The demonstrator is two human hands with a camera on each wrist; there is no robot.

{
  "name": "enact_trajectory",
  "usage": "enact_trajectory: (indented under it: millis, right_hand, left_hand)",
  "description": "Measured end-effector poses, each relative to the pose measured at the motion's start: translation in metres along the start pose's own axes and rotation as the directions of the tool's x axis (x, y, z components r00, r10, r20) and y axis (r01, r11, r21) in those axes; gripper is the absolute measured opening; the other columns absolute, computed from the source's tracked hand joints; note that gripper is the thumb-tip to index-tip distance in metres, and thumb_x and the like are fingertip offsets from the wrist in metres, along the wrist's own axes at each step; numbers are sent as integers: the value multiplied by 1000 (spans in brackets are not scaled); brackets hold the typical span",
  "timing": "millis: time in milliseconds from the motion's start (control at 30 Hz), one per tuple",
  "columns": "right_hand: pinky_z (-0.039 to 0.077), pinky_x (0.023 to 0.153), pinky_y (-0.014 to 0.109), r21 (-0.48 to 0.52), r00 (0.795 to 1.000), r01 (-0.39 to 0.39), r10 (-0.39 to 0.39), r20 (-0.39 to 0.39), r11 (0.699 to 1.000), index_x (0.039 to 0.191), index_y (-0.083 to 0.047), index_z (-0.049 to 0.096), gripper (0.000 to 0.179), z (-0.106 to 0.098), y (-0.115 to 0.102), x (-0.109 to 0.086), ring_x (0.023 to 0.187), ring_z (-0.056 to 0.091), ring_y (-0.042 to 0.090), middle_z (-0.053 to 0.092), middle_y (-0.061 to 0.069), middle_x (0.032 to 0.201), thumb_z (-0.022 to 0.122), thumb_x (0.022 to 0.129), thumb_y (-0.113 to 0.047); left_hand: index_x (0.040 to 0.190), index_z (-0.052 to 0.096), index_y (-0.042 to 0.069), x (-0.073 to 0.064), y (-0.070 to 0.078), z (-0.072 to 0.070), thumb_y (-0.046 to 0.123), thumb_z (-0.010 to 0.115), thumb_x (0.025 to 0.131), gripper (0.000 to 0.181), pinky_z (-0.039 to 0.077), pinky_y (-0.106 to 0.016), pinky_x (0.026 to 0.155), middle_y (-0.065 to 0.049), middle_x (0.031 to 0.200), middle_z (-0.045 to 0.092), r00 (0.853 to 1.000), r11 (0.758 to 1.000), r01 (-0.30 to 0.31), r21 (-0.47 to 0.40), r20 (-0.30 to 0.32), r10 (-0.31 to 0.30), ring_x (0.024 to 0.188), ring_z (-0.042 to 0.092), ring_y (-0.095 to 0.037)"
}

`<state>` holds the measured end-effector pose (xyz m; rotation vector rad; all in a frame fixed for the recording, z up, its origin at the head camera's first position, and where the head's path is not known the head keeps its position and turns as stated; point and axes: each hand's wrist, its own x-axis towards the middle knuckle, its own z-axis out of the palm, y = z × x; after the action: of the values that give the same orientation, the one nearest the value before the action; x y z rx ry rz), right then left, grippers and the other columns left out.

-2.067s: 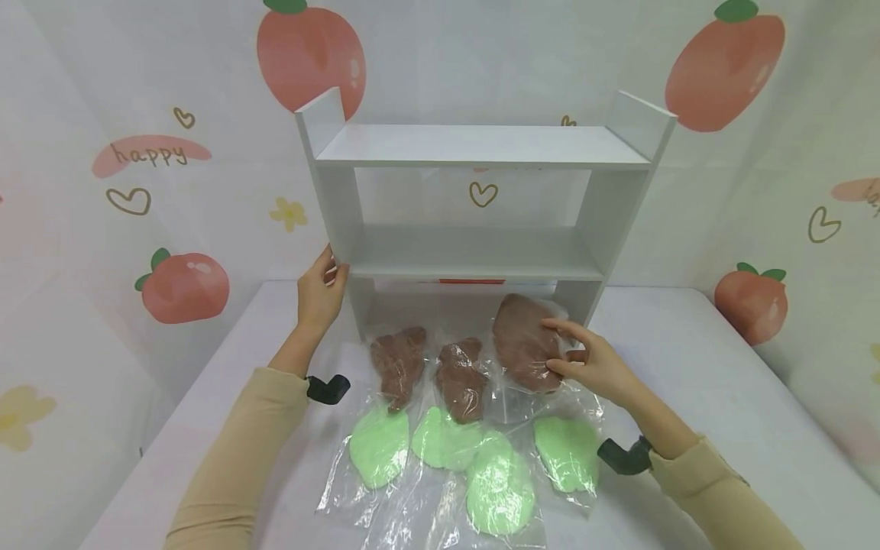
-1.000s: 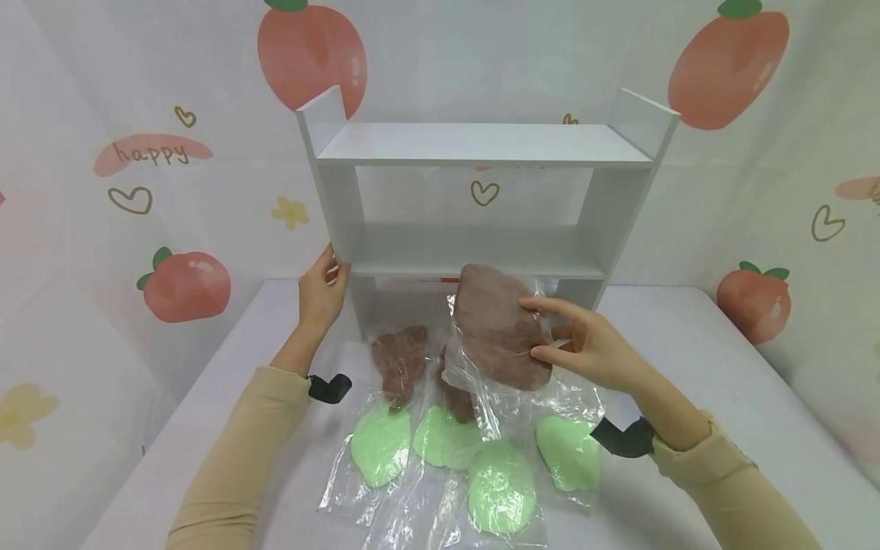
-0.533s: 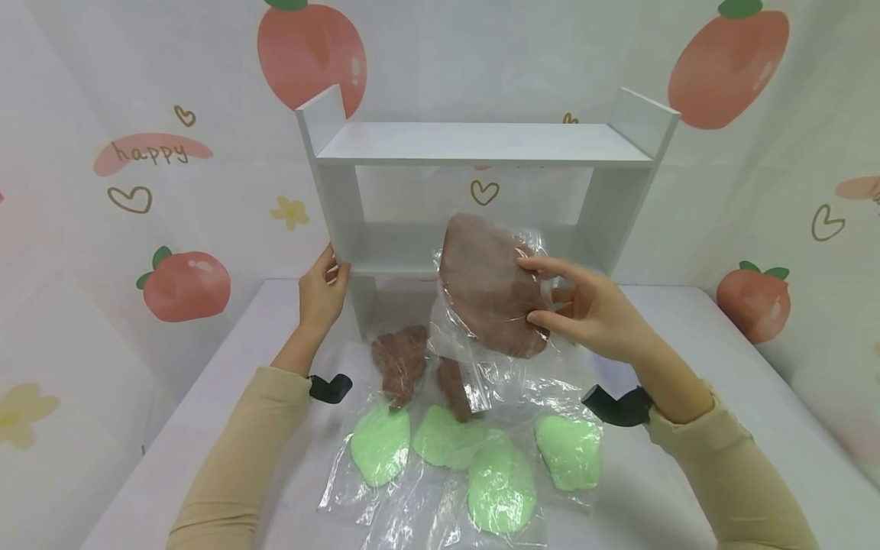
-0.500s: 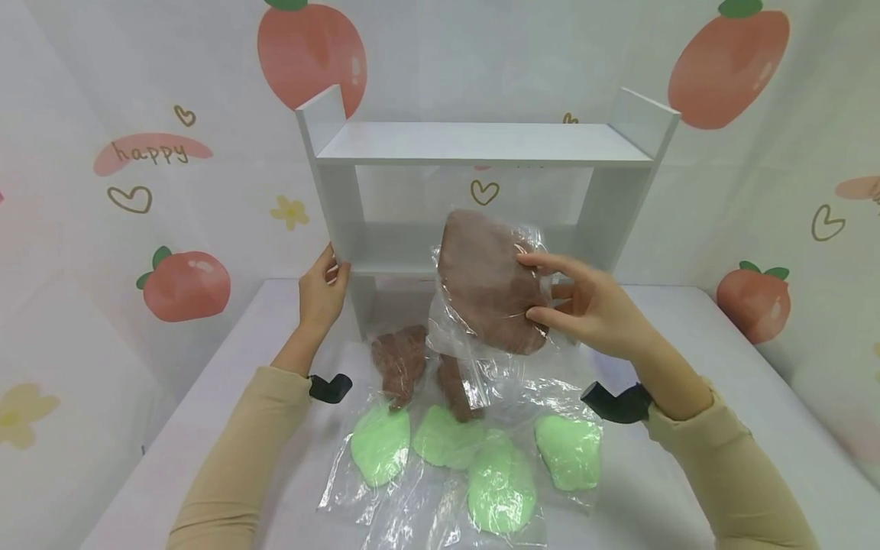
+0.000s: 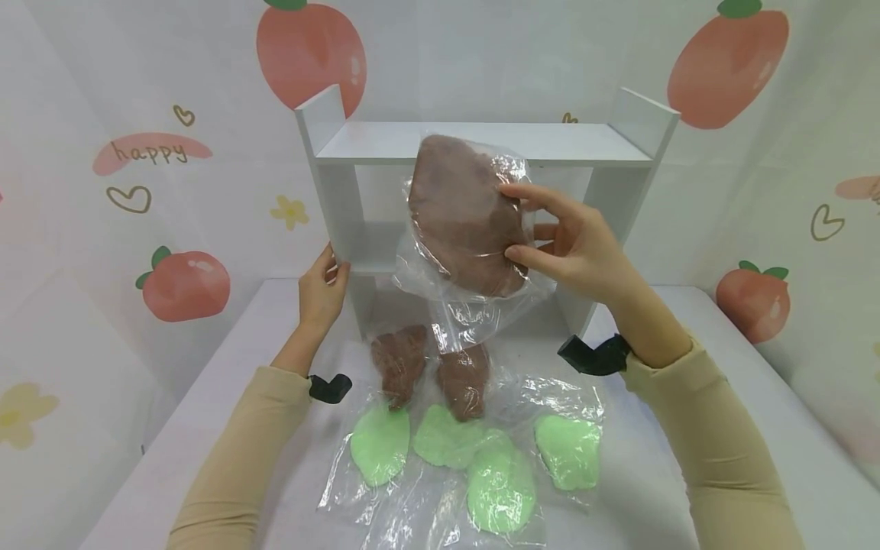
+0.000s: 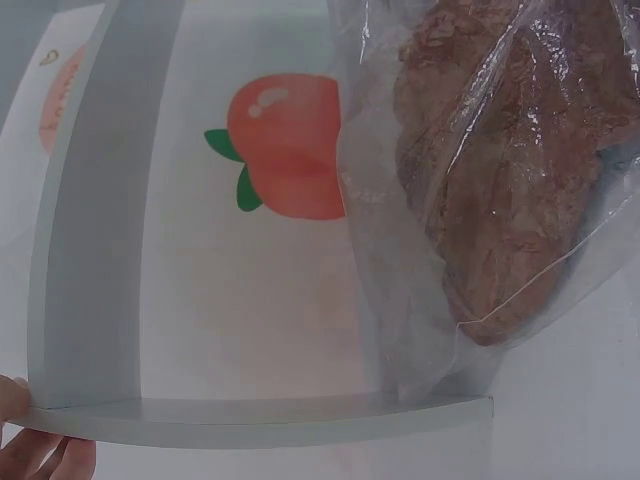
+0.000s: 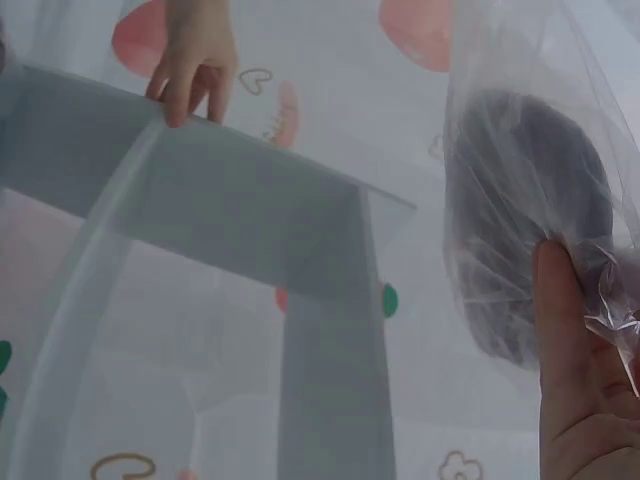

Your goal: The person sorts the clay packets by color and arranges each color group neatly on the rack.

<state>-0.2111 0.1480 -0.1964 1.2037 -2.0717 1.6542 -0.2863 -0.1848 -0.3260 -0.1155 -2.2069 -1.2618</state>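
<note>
My right hand (image 5: 580, 241) pinches a clear zip bag holding a flat, smooth brown slab (image 5: 457, 221), raised before the white shelf unit (image 5: 371, 141) and overlapping its top board in the head view. In the right wrist view the thumb (image 7: 560, 310) presses on the bag. My left hand (image 5: 321, 298) grips the unit's left side panel at the height of the middle board, thumb in front. Below, two more bagged brown pieces (image 5: 399, 363) (image 5: 464, 382) lean by the bottom opening. One bagged brown piece (image 6: 500, 180) fills the right of the left wrist view.
Several bags with pale green leaf-like pieces (image 5: 500, 489) lie overlapping on the white table (image 5: 660, 489) in front of the unit. A fruit-printed cloth (image 5: 186, 69) hangs behind and at both sides. Nothing stands on the two upper boards.
My right hand has lifted the bagged brown slab from the right of the row, up and leftward, past the middle board to the top one. The left hand stays on the side panel.
</note>
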Motion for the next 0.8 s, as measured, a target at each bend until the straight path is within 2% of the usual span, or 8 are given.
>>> enact_trajectory:
  millis: [100, 267, 533, 633, 700, 800]
  right_hand:
    - [60, 67, 21, -3, 999, -21, 21, -26, 1000, 133, 0, 47, 60, 2, -5, 13, 80, 65, 17, 53, 1, 121, 64, 78, 14]
    - [59, 72, 20, -3, 999, -24, 24, -47, 1000, 135, -6, 48, 59, 7, -8, 35, 87, 61, 19, 51, 1, 129, 65, 80, 8]
    - [57, 78, 18, -37, 992, -104, 101, -76, 994, 137, -14, 46, 59, 16, 5, 69, 95, 64, 21, 48, 4, 134, 66, 83, -1]
    - [57, 76, 18, -6, 987, -138, 137, -87, 990, 138, -17, 45, 59, 19, 11, 82, 98, 65, 24, 47, 4, 133, 65, 84, -2]
    - [56, 69, 17, 35, 982, -160, 163, -100, 986, 138, -20, 46, 59, 21, 14, 90, 99, 65, 25, 48, 4, 131, 65, 84, -3]
    - [56, 69, 17, 88, 973, -186, 196, -123, 979, 136, -21, 48, 59, 23, 17, 100, 98, 65, 26, 49, 4, 131, 67, 83, -4]
  left_hand:
    - [137, 45, 4, 0, 0, 1, 6, 55, 92, 46, 56, -45, 86, -29, 123, 58, 1000, 1000, -7, -1, -10, 7, 103, 63, -43]
    - [137, 46, 4, 0, 0, 2, 5, 54, 92, 46, 55, -45, 87, -29, 123, 57, 1000, 1000, -14, 3, -22, 14, 104, 62, -42]
    - [137, 45, 4, 0, 0, 2, 5, 54, 92, 46, 55, -44, 88, -28, 123, 57, 1000, 1000, -15, -5, -16, 15, 107, 62, -41]
    - [137, 45, 4, 0, 0, 2, 6, 54, 92, 46, 55, -43, 88, -28, 123, 58, 1000, 1000, -13, -3, -14, 13, 107, 62, -41]
    - [137, 45, 4, -1, 0, 2, 6, 54, 92, 46, 55, -43, 88, -28, 122, 58, 1000, 1000, -14, -1, -15, 14, 106, 62, -41]
    - [137, 45, 4, -1, 0, 2, 5, 55, 92, 47, 55, -43, 88, -29, 122, 58, 1000, 1000, -19, 0, -18, 19, 106, 62, -41]
